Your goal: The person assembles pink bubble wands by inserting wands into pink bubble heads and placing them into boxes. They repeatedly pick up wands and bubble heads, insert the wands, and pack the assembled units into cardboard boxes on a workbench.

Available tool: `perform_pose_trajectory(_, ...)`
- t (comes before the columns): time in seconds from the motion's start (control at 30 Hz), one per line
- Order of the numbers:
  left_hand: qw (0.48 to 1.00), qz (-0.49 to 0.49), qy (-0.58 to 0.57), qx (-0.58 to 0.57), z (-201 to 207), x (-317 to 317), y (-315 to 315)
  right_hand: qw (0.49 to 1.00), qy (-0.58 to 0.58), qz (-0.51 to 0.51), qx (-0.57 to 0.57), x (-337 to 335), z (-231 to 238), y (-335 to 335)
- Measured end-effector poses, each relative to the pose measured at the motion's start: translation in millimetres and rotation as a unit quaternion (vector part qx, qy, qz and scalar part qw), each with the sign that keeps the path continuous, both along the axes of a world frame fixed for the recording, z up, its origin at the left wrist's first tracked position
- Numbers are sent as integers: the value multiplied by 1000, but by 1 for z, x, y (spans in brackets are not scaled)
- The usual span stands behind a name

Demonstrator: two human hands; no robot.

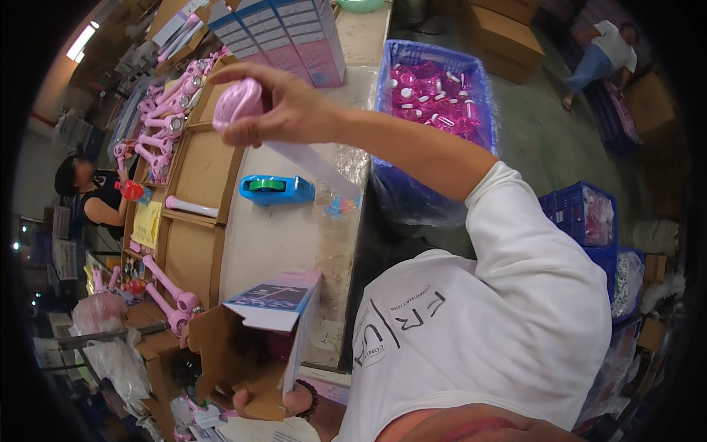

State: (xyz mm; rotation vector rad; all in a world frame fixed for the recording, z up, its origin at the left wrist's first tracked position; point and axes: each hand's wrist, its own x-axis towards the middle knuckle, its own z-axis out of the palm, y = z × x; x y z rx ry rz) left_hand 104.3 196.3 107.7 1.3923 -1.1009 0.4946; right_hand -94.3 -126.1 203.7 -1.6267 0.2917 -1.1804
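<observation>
My right hand (294, 110) is closed around a pink plastic piece (239, 103) with a rounded, open-looking end, raised above the table. A long pale translucent strip (313, 162) trails from below that hand toward the table edge; whether it joins the piece I cannot tell. My left hand (296, 398), with a dark beaded bracelet at its wrist, grips the lower edge of a printed carton (276, 298). The carton lies tilted with its brown flaps open, and something dark magenta shows inside. Between my hands, a blue tape dispenser (294, 189) with a green roll stands on the table.
Shallow cardboard trays (193, 254) run along the table's far side. Several pink plastic parts (166, 125) lie beyond them. Printed cartons (313, 51) stand at the back. A blue crate (482, 88) holds magenta bottles. Two other people (605, 55) are farther off.
</observation>
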Motion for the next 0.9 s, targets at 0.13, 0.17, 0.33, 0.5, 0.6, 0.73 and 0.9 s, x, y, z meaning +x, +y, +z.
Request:
perform_pose_trajectory(0.13, 1000, -18, 11, -1, 4, -7, 3, 975, -204, -17, 83, -46, 44, 0)
perform_pose_trajectory(0.17, 1000, -11, -10, 3, 6, -10, 3, 954, -270, 9, 127, -57, 57, -6)
perform_pose_trajectory(0.33, 999, -18, -47, 10, 16, -32, 4, 830, -505, 119, 205, -81, 91, -23)
perform_pose_trajectory(0.5, 999, 4, -33, 16, 19, -55, -2, 799, -485, 199, 295, -52, 59, -19)
perform_pose_trajectory(0.6, 998, -32, -41, 41, 20, -68, -4, 840, -409, 208, 288, -52, 36, -18)
perform_pose_trajectory(0.73, 991, -116, -56, 42, 28, -73, -6, 949, -157, 217, 165, -96, 62, -42)
perform_pose_trajectory(0.9, 986, -163, -45, -4, 28, -75, -25, 896, 308, 230, -224, -128, 123, -38)
